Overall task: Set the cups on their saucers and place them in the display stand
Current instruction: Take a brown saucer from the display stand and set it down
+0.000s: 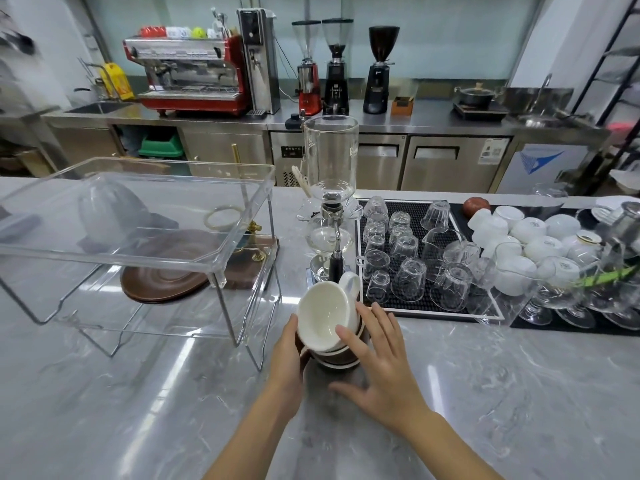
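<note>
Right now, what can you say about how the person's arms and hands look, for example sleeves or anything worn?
Both forearms are bare: no sleeve reaches into view. The left hand and the right hand wear no gloves, and I see no ring, watch or bracelet. The fingernails look short and unpainted.

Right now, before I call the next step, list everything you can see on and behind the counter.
White cup: one, tilted, atop stacked brown-and-white cups, counter centre.
Brown saucers: stacked, count unclear, under the stand.
Clear display stand: one, left.
Siphon brewer: one, glass, centre.
Glasses: many, clear, upturned on black mat.
White cups: many, right.
Espresso machine: one, red, back counter.
Grinders: three, back counter.
Left hand: grip on the stack's left.
Right hand: fingers against the cup's right.
</note>
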Tool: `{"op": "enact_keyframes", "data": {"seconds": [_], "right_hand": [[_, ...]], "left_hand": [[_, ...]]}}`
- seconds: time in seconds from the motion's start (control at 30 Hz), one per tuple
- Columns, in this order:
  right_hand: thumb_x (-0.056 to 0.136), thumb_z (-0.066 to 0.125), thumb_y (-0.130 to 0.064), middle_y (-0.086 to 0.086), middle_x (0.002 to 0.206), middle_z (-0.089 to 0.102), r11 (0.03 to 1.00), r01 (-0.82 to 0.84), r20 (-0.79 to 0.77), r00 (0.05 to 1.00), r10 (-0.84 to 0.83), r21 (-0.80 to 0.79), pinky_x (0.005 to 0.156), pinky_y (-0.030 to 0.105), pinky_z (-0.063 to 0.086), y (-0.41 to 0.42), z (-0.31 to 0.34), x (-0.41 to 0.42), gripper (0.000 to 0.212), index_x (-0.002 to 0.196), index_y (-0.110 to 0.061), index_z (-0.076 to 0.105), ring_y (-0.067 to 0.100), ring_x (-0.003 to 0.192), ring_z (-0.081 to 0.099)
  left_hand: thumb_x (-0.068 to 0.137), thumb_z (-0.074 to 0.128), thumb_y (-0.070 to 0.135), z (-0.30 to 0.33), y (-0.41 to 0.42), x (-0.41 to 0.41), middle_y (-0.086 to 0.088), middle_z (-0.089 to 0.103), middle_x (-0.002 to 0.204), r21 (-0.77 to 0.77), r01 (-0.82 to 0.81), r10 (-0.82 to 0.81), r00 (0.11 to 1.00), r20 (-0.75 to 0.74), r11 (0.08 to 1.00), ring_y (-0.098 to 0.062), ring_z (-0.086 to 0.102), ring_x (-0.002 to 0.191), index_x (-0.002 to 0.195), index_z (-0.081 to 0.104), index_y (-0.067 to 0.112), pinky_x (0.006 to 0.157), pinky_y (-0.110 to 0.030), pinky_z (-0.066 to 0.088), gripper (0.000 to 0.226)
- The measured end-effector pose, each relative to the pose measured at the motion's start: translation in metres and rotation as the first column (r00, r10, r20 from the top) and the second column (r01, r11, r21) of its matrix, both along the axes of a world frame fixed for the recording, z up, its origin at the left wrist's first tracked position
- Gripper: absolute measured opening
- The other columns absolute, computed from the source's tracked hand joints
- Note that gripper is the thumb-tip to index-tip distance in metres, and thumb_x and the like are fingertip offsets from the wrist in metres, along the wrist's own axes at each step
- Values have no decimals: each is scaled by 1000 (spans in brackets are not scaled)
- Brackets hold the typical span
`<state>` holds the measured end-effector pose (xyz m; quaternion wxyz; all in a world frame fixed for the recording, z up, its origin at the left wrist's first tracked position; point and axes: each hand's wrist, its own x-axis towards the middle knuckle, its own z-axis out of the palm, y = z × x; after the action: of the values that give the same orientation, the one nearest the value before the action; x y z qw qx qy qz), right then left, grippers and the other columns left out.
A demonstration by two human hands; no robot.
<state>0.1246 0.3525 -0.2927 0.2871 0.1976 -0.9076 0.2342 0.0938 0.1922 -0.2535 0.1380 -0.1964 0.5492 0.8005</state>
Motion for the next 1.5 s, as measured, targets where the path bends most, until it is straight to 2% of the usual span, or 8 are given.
{"op": "enact_keyframes", "data": {"seconds": [0.1,0.2,0.27,0.47,0.77,1.2,1.3,1.5], "right_hand": [[77,75,-58,13,160,28,998,24,44,999,-22,-56,114,64,24,-6,4,11,86,149,-32,36,35,151,18],[80,74,-54,9,162,23,988,26,99,995,-11,-155,115,63,23,-12,10,23,85,151,-30,33,33,152,15],[82,72,-52,9,162,24,979,27,111,994,-5,-200,114,64,26,-16,14,30,84,151,-28,32,32,151,17],[82,70,-51,5,158,31,964,29,152,988,12,-263,112,57,35,-30,22,57,80,149,-23,37,27,148,28],[80,72,-42,-2,145,46,920,-53,180,975,133,-389,115,21,30,-60,29,73,63,135,-16,56,11,139,41],[76,75,-32,2,123,64,882,-174,129,959,253,-438,103,22,43,-149,51,61,47,119,-15,67,14,118,60],[78,73,-33,0,124,64,879,-175,142,955,261,-444,103,16,40,-174,61,55,45,119,-15,67,11,120,59],[82,68,-37,-14,134,56,887,-106,263,933,244,-449,105,10,35,-218,82,37,49,129,-27,59,2,131,49]], "left_hand": [[106,40,30,-1,-5,11,-9,78,109,-29,-13,12,999,-45,1000,-16,71,102,111,73,12,89,-35,52,38],[105,39,24,-2,-12,23,-15,74,117,-7,-30,29,997,-71,1000,-21,66,110,110,72,10,102,-42,47,36],[106,37,25,-2,-17,32,-15,71,125,24,-43,44,997,-65,999,-21,63,116,117,69,9,107,-43,43,38],[106,38,34,-4,-40,68,-14,72,122,60,-121,121,993,8,991,-28,65,115,121,67,4,100,-40,49,44],[104,37,27,4,-89,104,-17,75,111,64,-218,220,975,-28,974,-34,67,104,117,69,0,93,-45,52,44],[104,37,30,32,-185,100,-18,73,111,141,-357,368,928,-65,924,-34,66,103,120,69,2,96,-46,49,45],[104,38,28,39,-206,90,-18,73,109,130,-369,383,919,-98,920,-34,66,104,120,69,1,101,-49,48,44],[103,40,25,51,-236,62,-18,73,111,118,-359,376,909,-181,926,-33,67,106,120,69,2,94,-44,50,41]]}}
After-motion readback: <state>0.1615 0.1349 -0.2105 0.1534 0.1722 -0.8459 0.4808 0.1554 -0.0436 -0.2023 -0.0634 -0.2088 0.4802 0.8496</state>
